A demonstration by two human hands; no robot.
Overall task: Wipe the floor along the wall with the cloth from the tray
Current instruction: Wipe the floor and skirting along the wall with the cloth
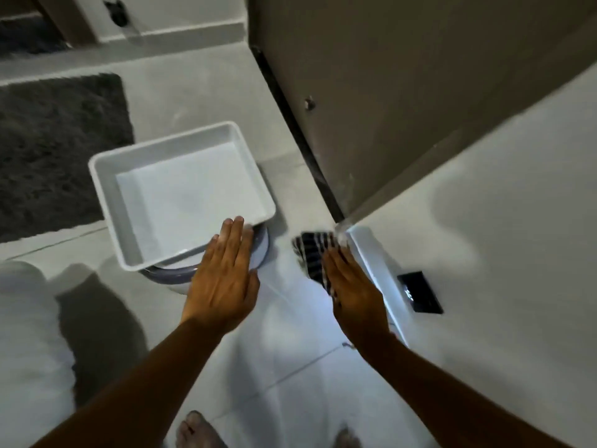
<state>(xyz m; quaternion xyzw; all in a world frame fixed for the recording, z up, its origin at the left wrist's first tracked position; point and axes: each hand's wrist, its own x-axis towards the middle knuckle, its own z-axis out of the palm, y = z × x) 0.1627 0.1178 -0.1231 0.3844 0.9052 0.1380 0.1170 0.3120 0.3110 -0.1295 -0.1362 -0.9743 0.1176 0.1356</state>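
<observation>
Two bare hands reach down ahead of us, and we count one cloth, one tray, one rug and one wall socket. Our right hand [353, 286] lies flat with fingers straight on the near end of the cloth [315, 253], a dark piece with pale stripes; the grip is not closed round it, the palm only presses it to the floor [290, 367]. The cloth sits on the floor in the corner, just beside the white skirting [374, 263] at the foot of the wall [500, 221], with its far end near the bottom edge of the door [387, 92]. Our left hand [223, 282] hovers with fingers extended and together, its grip open and holding nothing, its fingertips [239, 223] over the near rim of the tray [106, 195].

One white rectangular tray, with nothing in it, rests tilted on a round white thing with a darker band [261, 250], which we cannot name with certainty. Two bare feet [197, 428] show at the bottom edge.

Pale grey tiles with thin joints make up the floor, and light glares off them near the skirting. One dark shaggy rug [55, 150] lies at the left, well apart from the cloth. One black socket plate [420, 292] is set low in the light wall on the right. The brown door stands at an angle to that wall, with a dark strip along its lower edge. A white blurred mass [29, 334] fills the lower left.
</observation>
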